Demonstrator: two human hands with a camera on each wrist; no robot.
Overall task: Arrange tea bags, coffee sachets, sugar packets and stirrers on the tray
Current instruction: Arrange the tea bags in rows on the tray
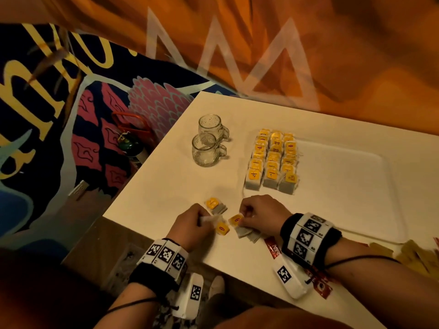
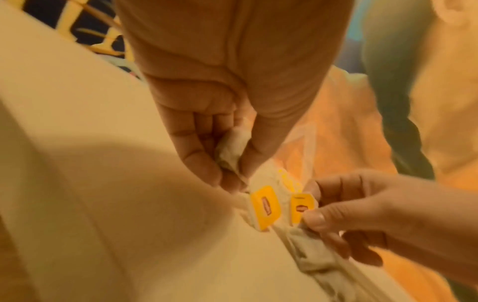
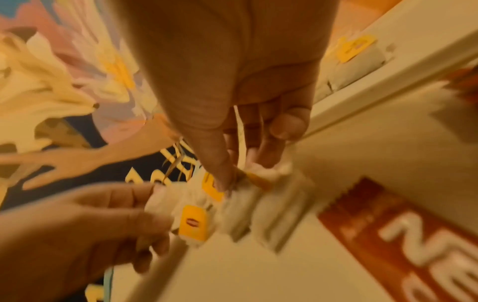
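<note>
Near the table's front edge, my left hand [image 1: 200, 219] pinches a crumpled tea bag [image 2: 230, 151] whose yellow tag [image 1: 222, 228] lies beside it. My right hand [image 1: 243, 217] pinches another tea bag by its yellow tag [image 1: 235, 220], with a couple of grey bags [image 1: 245, 232] under it. The two hands are close together, and a thin string runs between the right hand's fingers [image 3: 287, 124]. One loose tea bag [image 1: 215, 205] lies just beyond the hands. The white tray [image 1: 344, 181] holds three rows of tea bags [image 1: 273, 160] along its left side.
Two glass mugs [image 1: 209, 141] stand on the table left of the tray. Red coffee sachets [image 1: 273, 248] lie under my right wrist. Yellowish packets [image 1: 408, 255] sit at the right, by the tray's front edge. The table's left and front edges drop to a patterned floor.
</note>
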